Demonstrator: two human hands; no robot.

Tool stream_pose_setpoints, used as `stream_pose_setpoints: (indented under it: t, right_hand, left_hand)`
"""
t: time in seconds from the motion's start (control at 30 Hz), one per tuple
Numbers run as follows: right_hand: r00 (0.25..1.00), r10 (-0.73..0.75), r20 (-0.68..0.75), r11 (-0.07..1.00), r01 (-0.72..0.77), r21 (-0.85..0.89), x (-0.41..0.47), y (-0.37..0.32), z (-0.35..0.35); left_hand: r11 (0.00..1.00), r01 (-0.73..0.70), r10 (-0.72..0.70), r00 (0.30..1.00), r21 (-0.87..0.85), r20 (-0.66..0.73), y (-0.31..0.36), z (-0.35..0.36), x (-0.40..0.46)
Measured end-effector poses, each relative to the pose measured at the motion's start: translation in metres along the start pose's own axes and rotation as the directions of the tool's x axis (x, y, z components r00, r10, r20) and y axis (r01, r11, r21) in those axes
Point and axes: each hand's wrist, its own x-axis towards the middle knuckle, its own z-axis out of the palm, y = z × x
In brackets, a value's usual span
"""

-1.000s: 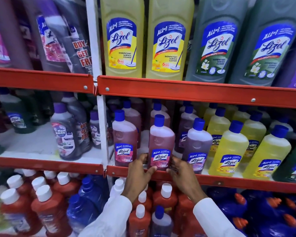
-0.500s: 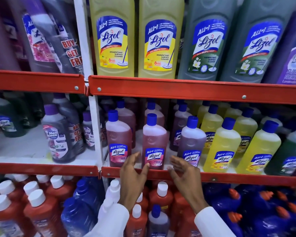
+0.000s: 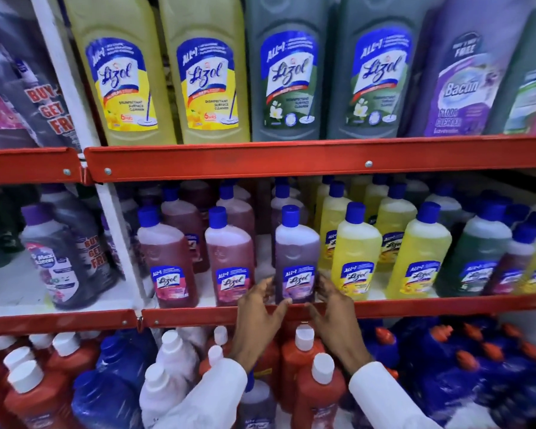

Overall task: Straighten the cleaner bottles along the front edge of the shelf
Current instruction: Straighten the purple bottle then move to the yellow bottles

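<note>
A purple Lizol bottle (image 3: 297, 252) with a blue cap stands upright at the red front rail (image 3: 421, 305) of the middle shelf. My left hand (image 3: 259, 311) presses its lower left side and my right hand (image 3: 333, 308) its lower right side, so the base sits between my fingers. Left of it stand two pink Lizol bottles (image 3: 167, 258) (image 3: 229, 258), labels facing out. Right of it two yellow Lizol bottles (image 3: 358, 258) (image 3: 421, 258) stand at the front, then a green one (image 3: 477, 252). More bottles fill the rows behind.
A white upright post (image 3: 118, 243) divides the shelf; dark Max Kleen bottles (image 3: 59, 258) stand left of it. Large Lizol bottles (image 3: 205, 72) fill the shelf above. Below my wrists are red bottles with white caps (image 3: 316, 388) and blue bottles (image 3: 477, 373).
Both hands have moved right, from either side of the middle pink bottle to the purple bottle beside it, and closed on its base. The view has shifted right too.
</note>
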Motion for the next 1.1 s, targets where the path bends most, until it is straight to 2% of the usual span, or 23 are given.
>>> stream_pose_setpoints:
  t: [0.13,0.57,0.7,0.8,0.9,0.97,1.0,1.1]
  right_hand:
    - [0.999,0.008,0.035,0.999,-0.01,0.049,0.004,0.009,-0.003]
    - [0.999,0.031,0.033,0.993,-0.035,0.114,0.004,0.009,-0.009]
    - [0.984,0.025,-0.176,0.995,-0.008,0.099,-0.006,0.015,-0.029]
    - [0.931,0.036,-0.364,0.993,0.008,0.119,-0.012,0.023,-0.054]
    - [0.899,0.046,-0.435,0.997,-0.012,0.081,-0.011,0.032,-0.075]
    - [0.909,0.052,-0.414,0.998,-0.034,0.05,-0.007,0.041,-0.081]
    - [0.923,0.066,-0.379,0.998,-0.054,0.041,-0.005,0.045,-0.082]
    - [0.969,0.106,-0.223,0.994,-0.108,0.004,0.001,0.054,-0.085]
  left_hand:
    - [0.999,0.044,-0.044,0.998,-0.003,0.038,0.003,0.006,0.006]
    - [0.996,0.072,-0.072,0.997,0.049,0.011,0.001,0.011,0.007]
    - [0.999,0.042,-0.042,0.999,0.023,0.011,0.0,0.011,0.003]
    - [0.998,0.051,-0.051,0.998,0.029,-0.021,0.002,0.013,0.002]
    - [0.994,0.05,-0.027,0.976,0.099,-0.216,0.011,0.018,-0.007]
    - [0.991,-0.042,0.084,0.932,0.124,-0.352,0.028,0.026,-0.018]
    - [0.988,-0.093,0.131,0.926,0.123,-0.355,0.039,0.032,-0.023]
    - [0.983,-0.165,0.176,0.971,0.079,-0.162,0.055,0.058,-0.026]
